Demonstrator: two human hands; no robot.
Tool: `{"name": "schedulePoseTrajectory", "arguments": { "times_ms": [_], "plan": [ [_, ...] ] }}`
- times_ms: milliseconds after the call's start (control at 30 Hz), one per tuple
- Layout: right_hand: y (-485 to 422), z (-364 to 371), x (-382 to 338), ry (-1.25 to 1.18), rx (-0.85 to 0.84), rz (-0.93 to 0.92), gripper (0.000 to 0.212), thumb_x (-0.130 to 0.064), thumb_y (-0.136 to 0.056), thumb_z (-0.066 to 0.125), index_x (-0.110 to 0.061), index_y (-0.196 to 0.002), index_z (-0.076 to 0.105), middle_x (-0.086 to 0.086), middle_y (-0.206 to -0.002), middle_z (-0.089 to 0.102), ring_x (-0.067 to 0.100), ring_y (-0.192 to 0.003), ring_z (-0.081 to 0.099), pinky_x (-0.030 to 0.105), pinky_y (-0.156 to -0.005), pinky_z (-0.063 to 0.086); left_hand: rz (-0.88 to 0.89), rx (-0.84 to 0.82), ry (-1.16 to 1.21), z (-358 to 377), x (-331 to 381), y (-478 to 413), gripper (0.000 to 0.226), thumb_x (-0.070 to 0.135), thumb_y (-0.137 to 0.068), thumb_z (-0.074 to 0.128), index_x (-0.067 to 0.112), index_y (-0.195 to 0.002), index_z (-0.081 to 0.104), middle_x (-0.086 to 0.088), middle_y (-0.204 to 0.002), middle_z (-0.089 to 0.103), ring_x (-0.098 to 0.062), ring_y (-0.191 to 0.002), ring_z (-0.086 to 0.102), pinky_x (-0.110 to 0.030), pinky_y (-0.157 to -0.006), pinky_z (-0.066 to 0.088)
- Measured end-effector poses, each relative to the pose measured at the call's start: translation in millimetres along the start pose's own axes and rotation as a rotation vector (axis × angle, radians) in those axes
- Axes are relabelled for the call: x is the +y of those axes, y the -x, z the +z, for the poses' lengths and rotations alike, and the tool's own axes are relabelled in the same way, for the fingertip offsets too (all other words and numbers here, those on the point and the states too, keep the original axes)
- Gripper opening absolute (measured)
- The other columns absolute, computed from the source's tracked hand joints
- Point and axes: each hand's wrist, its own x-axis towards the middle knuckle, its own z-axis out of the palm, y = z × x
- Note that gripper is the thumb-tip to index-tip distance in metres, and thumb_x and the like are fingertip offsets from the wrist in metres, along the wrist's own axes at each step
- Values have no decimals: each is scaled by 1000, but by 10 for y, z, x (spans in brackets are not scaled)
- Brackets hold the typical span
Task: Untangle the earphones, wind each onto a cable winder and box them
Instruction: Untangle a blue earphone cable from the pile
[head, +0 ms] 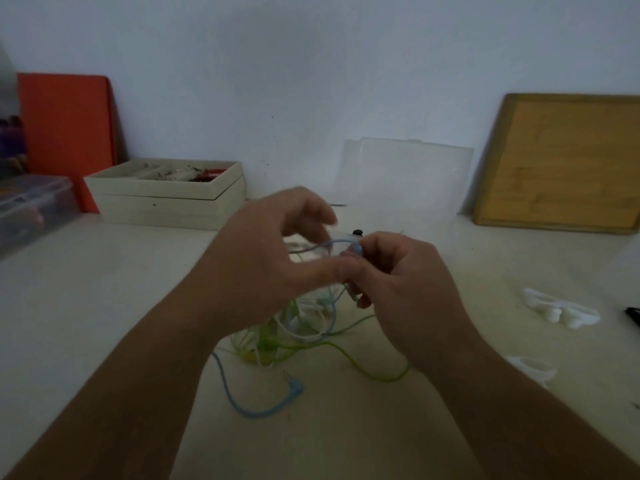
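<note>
- The right hand (408, 282) was raised above the table (104, 289), its fingers (360, 268) pinching the bud end of the blue earphone (358, 251).
- The left hand (277, 258) was beside it, thumb extended to the right fingers. Its other fingers were blurred and loosely curled over the blue loop; whether they gripped the cable could not be told.
- The blue cable ran down into the tangle (294, 334) of green and white earphones lying on the table beneath both hands. Its angled plug (295, 388) lay nearer the person.
- Two white cable winders (561, 310) (530, 367) lay on the table to the right, well apart from the tangle.
- A clear box (408, 174) stood at the wall behind the hands, beside a wooden board (561, 161).
</note>
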Motion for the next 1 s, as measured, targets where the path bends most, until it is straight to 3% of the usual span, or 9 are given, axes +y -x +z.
{"name": "schedulePoseTrajectory", "arguments": {
  "times_ms": [133, 233, 333, 467, 533, 667, 867, 933, 1000],
  "plan": [
    [-33, -260, -40, -365, 19, 63, 27, -9, -94, 58, -16, -72, 70, 7, -71, 71, 16, -63, 63, 27, -56, 52, -57, -35, -217, 125, -112, -24, 11, 31, -83, 74, 31, -76, 65, 14, -66, 64, 0, -65, 60, -16, -55, 40],
    [-67, -400, -26, -517, 14, 97, 27, -15, -86, 57, -18, -63, 70, 9, -71, 70, 20, -62, 62, 27, -56, 52, -113, -53, -240, 85, -190, -26, 11, 29, -85, 72, 29, -74, 68, 13, -68, 66, -1, -63, 60, -18, -56, 41],
    [-107, -470, -21, -632, 45, 150, 40, -4, -93, 47, -14, -58, 64, 11, -65, 65, 21, -56, 59, 26, -52, 52, -132, -61, -232, 57, -206, -17, 6, 31, -82, 73, 29, -78, 69, 12, -74, 67, 0, -64, 60, -21, -57, 40],
    [-149, -625, -60, -867, 23, 160, 15, -18, -65, 54, -15, -50, 51, 7, -62, 58, 20, -58, 55, 23, -56, 50, -224, -65, -316, -13, -342, -20, 19, 19, -84, 74, 32, -93, 63, 13, -88, 62, -3, -79, 58, -21, -62, 42],
    [-162, -768, -52, -940, 80, 151, 17, -26, -48, 61, -18, -48, 46, 4, -65, 55, 18, -64, 57, 26, -65, 49, -313, -69, -369, -71, -458, -22, 23, 10, -86, 70, 30, -96, 64, 9, -91, 62, -8, -79, 57, -25, -65, 43],
    [-207, -963, 3, -849, 232, 201, 17, -29, -42, 63, -20, -43, 49, 0, -61, 63, 17, -65, 56, 32, -77, 41, -441, -85, -462, -164, -632, -13, 29, 1, -80, 66, 29, -86, 66, 2, -90, 64, -16, -81, 60, -31, -70, 48],
    [-270, -1222, 133, -1031, 165, 156, 33, -35, -74, 56, -23, -47, 41, -10, -73, 62, 12, -70, 58, 25, -67, 44, -580, -167, -583, -210, -723, 17, 37, 3, -75, 68, 37, -86, 59, 4, -96, 59, -20, -91, 60, -41, -82, 56],
    [-262, -1212, 120, -1055, 116, 138, 33, -35, -76, 53, -23, -47, 42, -10, -76, 64, 12, -72, 59, 22, -65, 48, -526, -158, -574, -216, -707, 10, 44, 5, -73, 74, 37, -100, 60, 4, -105, 56, -19, -98, 57, -36, -83, 53],
    [-241, -1131, 67, -980, 81, 159, 32, -33, -74, 52, -23, -46, 41, -8, -79, 68, 12, -73, 61, 22, -65, 49, -340, -106, -409, -207, -582, 3, 58, 5, -69, 76, 35, -116, 60, 9, -115, 56, -10, -105, 55, -21, -82, 45]
  ]
}}
